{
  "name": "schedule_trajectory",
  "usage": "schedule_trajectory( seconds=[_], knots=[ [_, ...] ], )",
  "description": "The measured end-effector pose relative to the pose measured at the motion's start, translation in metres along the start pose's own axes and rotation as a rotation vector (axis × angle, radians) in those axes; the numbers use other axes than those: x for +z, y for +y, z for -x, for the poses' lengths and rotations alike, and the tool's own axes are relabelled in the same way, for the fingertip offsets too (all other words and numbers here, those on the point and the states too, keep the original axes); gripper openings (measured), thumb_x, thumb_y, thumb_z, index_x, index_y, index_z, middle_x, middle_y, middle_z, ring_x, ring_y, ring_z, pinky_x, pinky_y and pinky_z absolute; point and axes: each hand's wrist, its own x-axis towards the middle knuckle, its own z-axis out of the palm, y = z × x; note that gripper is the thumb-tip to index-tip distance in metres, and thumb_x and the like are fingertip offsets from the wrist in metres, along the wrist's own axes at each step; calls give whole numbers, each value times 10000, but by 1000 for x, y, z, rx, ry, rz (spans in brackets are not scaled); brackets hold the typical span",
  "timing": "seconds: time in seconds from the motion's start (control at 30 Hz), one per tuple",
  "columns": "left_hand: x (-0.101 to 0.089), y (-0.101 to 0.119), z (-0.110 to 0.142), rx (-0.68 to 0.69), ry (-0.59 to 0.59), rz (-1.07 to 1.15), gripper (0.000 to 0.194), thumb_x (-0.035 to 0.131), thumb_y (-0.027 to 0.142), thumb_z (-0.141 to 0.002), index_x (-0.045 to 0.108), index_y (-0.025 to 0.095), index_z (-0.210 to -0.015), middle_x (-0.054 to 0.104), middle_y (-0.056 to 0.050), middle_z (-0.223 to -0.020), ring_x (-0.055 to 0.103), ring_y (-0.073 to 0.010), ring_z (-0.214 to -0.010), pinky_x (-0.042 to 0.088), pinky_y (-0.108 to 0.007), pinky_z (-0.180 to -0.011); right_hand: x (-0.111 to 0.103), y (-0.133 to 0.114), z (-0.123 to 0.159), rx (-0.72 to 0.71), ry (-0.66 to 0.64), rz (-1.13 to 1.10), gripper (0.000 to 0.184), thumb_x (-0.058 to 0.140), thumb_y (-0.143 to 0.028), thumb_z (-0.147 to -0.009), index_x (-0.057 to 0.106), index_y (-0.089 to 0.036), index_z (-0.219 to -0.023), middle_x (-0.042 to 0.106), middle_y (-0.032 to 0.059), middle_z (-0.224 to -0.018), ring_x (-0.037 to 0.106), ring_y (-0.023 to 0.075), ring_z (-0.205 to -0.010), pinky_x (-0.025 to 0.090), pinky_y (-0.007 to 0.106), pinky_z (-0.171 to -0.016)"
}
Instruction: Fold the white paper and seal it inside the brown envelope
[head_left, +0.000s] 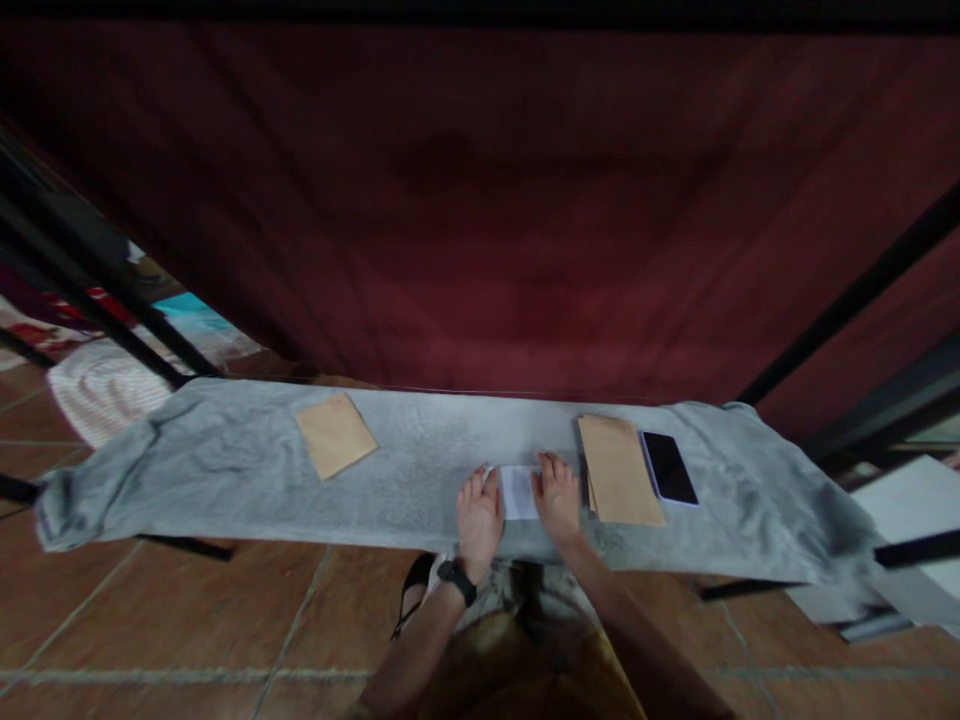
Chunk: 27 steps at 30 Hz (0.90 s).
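A small white sheet of paper [520, 493] lies on the grey cloth near the bench's front edge. My left hand [480, 508] rests flat on its left side, fingers stretched forward. My right hand [558, 494] lies along the paper's right side, its fingers also extended. Both palms face down, and parts of the paper are hidden under them. Just right of my right hand is a stack of brown paper envelopes [621, 470]. A single brown envelope [336, 436] with a faint reddish mark lies farther off to the left.
A phone [670, 467] with a dark screen lies right of the envelope stack. Grey cloth [247, 470] covers the narrow bench. A dark red curtain [480, 220] hangs behind it. Black metal bars [847, 300] stand at both ends, and a white box [915, 510] is at the right.
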Motion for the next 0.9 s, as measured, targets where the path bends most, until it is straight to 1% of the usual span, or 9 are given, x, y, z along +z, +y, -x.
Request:
schedule_trajectory(
  seconds=[0.1, 0.17, 0.23, 0.37, 0.47, 0.57, 0.67, 0.8, 0.9],
  knots=[
    [13, 14, 1, 115, -114, -65, 534, 334, 171, -995, 450, 135, -1515, 455, -141, -1577, 398, -285, -1466, 346, -500, -1196, 3, -13, 14, -135, -81, -50, 461, 294, -273, -1065, 564, -144, -1416, 586, 136, -1456, 516, 234, -1350, 401, 407, -1114],
    [20, 19, 2, 142, -195, -103, 569, 317, 163, -986, 393, 95, -1546, 374, -150, -1626, 299, -276, -1525, 259, -492, -1247, 5, -14, 24, -191, -135, -42, 493, 258, -277, -1071, 559, -126, -1430, 567, 136, -1482, 483, 228, -1393, 347, 415, -1169],
    [24, 20, 4, 143, -232, -123, 583, 314, 202, -995, 358, 81, -1563, 337, -162, -1640, 253, -277, -1543, 218, -492, -1264, 6, -8, 32, -210, -151, 0, 509, 253, -294, -1071, 533, -119, -1458, 533, 145, -1513, 452, 244, -1425, 313, 449, -1192],
    [19, 12, 8, 121, -196, -106, 615, 315, 353, -1028, 328, 78, -1577, 312, -174, -1644, 245, -290, -1545, 226, -511, -1258, 6, 12, 41, -218, -98, 79, 530, 296, -327, -1064, 447, -110, -1523, 461, 172, -1563, 421, 275, -1448, 298, 491, -1192],
    [12, 2, 10, 72, -168, -114, 634, 306, 406, -1037, 352, 54, -1563, 336, -191, -1629, 271, -295, -1536, 235, -499, -1255, 3, 23, 46, -233, -52, 118, 534, 311, -330, -1064, 419, -110, -1538, 472, 170, -1556, 436, 285, -1431, 297, 491, -1188],
    [8, -6, 13, 45, -152, -130, 645, 302, 428, -1040, 359, 49, -1558, 359, -194, -1617, 295, -293, -1528, 238, -493, -1253, -1, 28, 51, -239, -34, 141, 540, 313, -336, -1068, 402, -96, -1544, 477, 178, -1550, 437, 296, -1424, 304, 492, -1181],
    [7, -11, 15, 41, -130, -129, 644, 302, 439, -1041, 350, 69, -1566, 376, -183, -1611, 308, -287, -1523, 239, -492, -1249, -6, 33, 58, -253, -24, 140, 548, 327, -351, -1072, 383, -98, -1555, 463, 180, -1560, 437, 306, -1424, 301, 497, -1185],
    [9, -11, 16, 39, -103, -117, 643, 323, 436, -1036, 322, 103, -1585, 384, -177, -1608, 310, -292, -1522, 233, -516, -1245, -12, 38, 67, -250, -12, 122, 555, 345, -361, -1074, 356, -120, -1574, 469, 183, -1555, 443, 303, -1428, 307, 508, -1189],
    [10, -8, 15, 29, -109, -120, 644, 349, 428, -1028, 306, 124, -1594, 366, -169, -1619, 297, -295, -1527, 213, -519, -1250, -16, 33, 71, -208, 17, 104, 576, 338, -372, -1075, 327, -102, -1585, 445, 211, -1563, 434, 321, -1436, 326, 531, -1179]
  ],
)
